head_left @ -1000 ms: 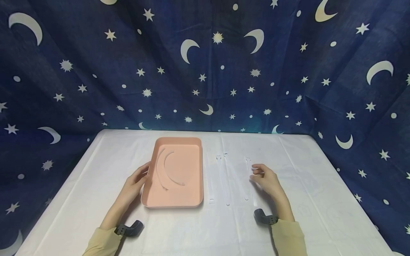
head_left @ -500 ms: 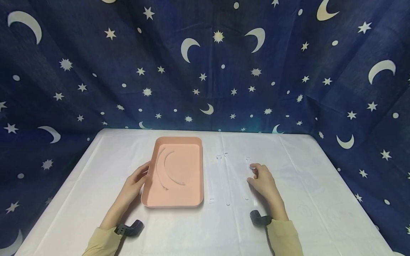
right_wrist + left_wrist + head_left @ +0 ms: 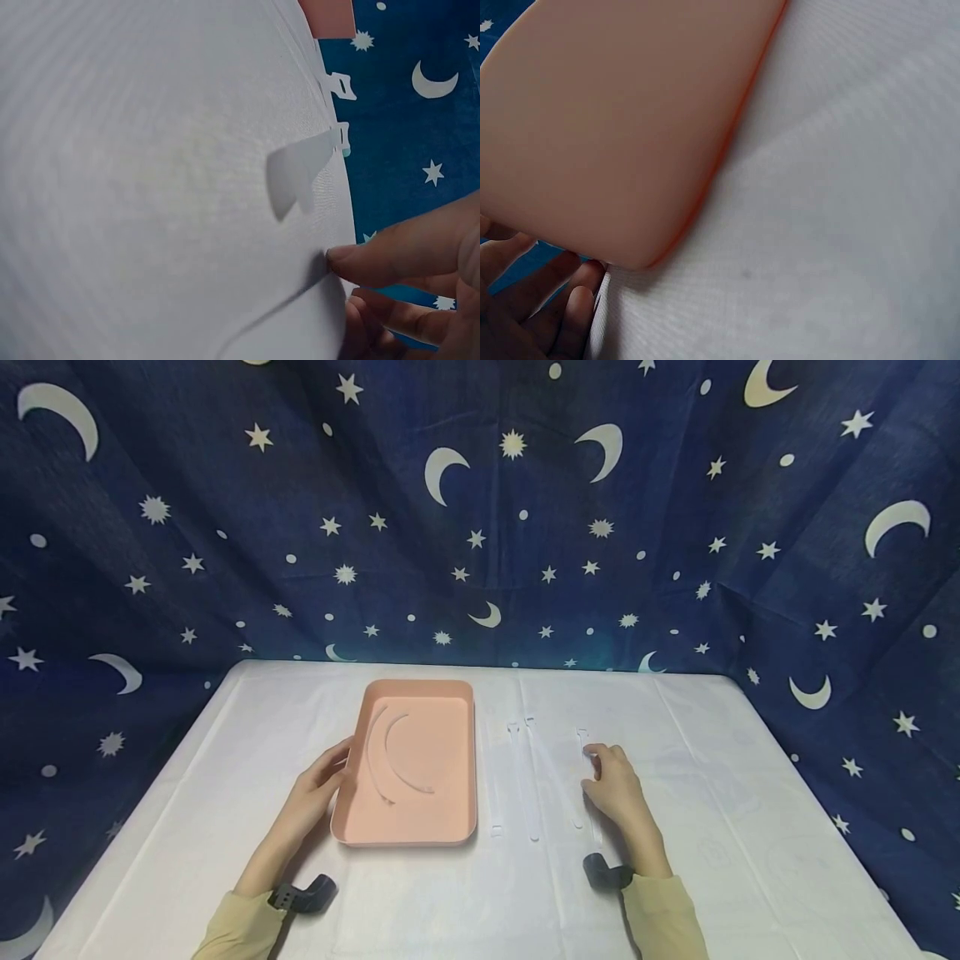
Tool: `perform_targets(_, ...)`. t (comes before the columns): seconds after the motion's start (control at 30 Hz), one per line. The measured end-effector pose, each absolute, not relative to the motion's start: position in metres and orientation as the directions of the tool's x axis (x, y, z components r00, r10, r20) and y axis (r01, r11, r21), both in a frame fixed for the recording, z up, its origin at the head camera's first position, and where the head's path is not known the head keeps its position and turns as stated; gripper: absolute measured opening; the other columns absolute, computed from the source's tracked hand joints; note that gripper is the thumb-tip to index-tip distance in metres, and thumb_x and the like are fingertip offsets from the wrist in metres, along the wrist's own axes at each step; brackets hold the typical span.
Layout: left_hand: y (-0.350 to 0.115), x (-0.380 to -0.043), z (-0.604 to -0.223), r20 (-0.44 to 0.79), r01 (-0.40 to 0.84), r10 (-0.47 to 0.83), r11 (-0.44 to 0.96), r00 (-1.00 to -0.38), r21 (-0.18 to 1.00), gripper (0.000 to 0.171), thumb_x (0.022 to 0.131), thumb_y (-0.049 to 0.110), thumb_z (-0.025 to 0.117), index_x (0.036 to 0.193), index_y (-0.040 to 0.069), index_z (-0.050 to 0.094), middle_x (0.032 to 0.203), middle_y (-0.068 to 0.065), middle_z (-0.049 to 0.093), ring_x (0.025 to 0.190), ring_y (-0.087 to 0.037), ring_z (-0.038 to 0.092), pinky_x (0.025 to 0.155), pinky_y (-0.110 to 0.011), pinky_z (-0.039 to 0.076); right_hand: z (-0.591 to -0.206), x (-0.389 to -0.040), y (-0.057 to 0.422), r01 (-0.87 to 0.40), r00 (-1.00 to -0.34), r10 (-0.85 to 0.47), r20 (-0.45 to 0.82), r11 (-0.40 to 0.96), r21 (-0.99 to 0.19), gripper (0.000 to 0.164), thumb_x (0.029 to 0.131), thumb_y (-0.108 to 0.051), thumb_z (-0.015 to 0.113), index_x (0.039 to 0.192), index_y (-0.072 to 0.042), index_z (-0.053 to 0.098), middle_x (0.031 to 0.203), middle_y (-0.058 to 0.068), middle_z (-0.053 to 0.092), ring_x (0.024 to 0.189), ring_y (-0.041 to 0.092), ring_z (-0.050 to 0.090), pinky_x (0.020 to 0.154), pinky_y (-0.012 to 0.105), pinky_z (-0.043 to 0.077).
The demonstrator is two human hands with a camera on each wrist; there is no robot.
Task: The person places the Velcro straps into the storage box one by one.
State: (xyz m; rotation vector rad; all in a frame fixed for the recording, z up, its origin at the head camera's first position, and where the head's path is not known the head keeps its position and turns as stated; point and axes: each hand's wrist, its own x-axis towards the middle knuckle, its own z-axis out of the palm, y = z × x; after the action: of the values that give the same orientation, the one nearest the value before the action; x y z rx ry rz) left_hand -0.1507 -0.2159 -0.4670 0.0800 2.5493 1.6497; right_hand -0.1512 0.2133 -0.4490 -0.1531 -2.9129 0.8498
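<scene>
My left hand [image 3: 311, 789] at the tray [image 3: 435, 752], my right hand [image 3: 617, 785] at a white strip [image 3: 582, 737].
Head feed: I see my left fingers loosely extended against the tray's left side, two curved strips [image 3: 368, 760] inside; the white strip lies on the desk [image 3: 757, 835], right of other strips [image 3: 524, 783]. Left wrist: fingers meet tray wall. Right wrist: my thumb is at the strip; I can't tell whether it's pinched.

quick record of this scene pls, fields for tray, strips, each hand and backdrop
tray: peach, on white cloth
in tray: two curved pale strips
loose strips: four, pale, lying right of the tray
left hand: touching the tray's left side
right hand: at the rightmost strip, grip unclear
backdrop: dark blue, patterned
</scene>
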Motion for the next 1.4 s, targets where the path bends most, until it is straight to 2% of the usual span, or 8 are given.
perform_targets(0.37, -0.216, -0.151, -0.468, -0.05, -0.003, 0.105, 0.409, -0.993, 0.913, 0.053, 0.102, 0.03, 0.046, 0.151, 0.017, 0.031, 0.157, -0.017, 0.03, 0.141, -0.041, 0.033, 0.114, -0.063, 0.028, -0.451, -0.153, 0.216, 0.079, -0.988, 0.144, 0.065, 0.809, -0.583, 0.051, 0.075, 0.005, 0.062, 0.126, 0.004, 0.057, 0.102, 0.022, 0.058, 0.08, 0.024, 0.058, 0.068, 0.035, 0.053)
perform_targets(0.6, -0.216, -0.151, -0.468, -0.067, -0.02, 0.101, 0.408, -0.993, 0.913, 0.053, 0.102, 0.029, 0.045, 0.152, 0.019, 0.029, 0.157, -0.017, 0.029, 0.142, -0.041, 0.033, 0.114, -0.064, 0.026, -0.454, -0.154, 0.222, 0.063, -0.99, 0.129, 0.059, 0.774, -0.63, 0.043, 0.08, 0.004, 0.061, 0.123, 0.004, 0.059, 0.107, 0.024, 0.059, 0.085, 0.026, 0.057, 0.071, 0.033, 0.051)
perform_targets(0.77, -0.216, -0.151, -0.468, -0.078, -0.03, 0.096, 0.426, -0.992, 0.904, 0.053, 0.102, 0.029, 0.044, 0.152, 0.019, 0.028, 0.157, -0.016, 0.028, 0.142, -0.041, 0.032, 0.112, -0.066, 0.026, -0.453, -0.154, 0.225, 0.071, -0.988, 0.148, 0.055, 0.729, -0.681, 0.042, 0.083, 0.002, 0.059, 0.125, 0.003, 0.058, 0.116, 0.025, 0.059, 0.098, 0.035, 0.061, 0.082, 0.046, 0.056)
perform_targets(0.9, -0.216, -0.151, -0.468, -0.075, -0.029, 0.093, 0.423, -0.993, 0.906, 0.053, 0.102, 0.029, 0.045, 0.152, 0.02, 0.029, 0.157, -0.015, 0.029, 0.142, -0.04, 0.032, 0.113, -0.064, 0.027, -0.452, -0.153, 0.224, 0.082, -0.985, 0.165, 0.049, 0.699, -0.71, 0.041, 0.087, 0.0, 0.057, 0.128, 0.0, 0.057, 0.122, 0.024, 0.058, 0.109, 0.04, 0.06, 0.09, 0.052, 0.055)
perform_targets(1.23, -0.216, -0.15, -0.468, -0.066, -0.02, 0.102, 0.397, -0.993, 0.917, 0.053, 0.102, 0.029, 0.045, 0.151, 0.02, 0.03, 0.158, -0.015, 0.028, 0.142, -0.04, 0.032, 0.114, -0.063, 0.027, -0.448, -0.154, 0.223, 0.099, -0.981, 0.191, 0.034, 0.645, -0.758, 0.039, 0.09, -0.003, 0.059, 0.129, -0.002, 0.057, 0.123, 0.023, 0.059, 0.108, 0.036, 0.061, 0.089, 0.048, 0.056)
perform_targets(1.4, -0.216, -0.151, -0.468, -0.067, -0.021, 0.103, 0.398, -0.992, 0.917, 0.052, 0.102, 0.027, 0.045, 0.152, 0.02, 0.029, 0.158, -0.015, 0.028, 0.142, -0.04, 0.032, 0.115, -0.062, 0.027, -0.443, -0.155, 0.223, 0.116, -0.981, 0.195, 0.005, 0.602, -0.79, 0.039, 0.089, -0.005, 0.06, 0.128, -0.004, 0.058, 0.123, 0.022, 0.06, 0.1, 0.029, 0.061, 0.079, 0.03, 0.056)
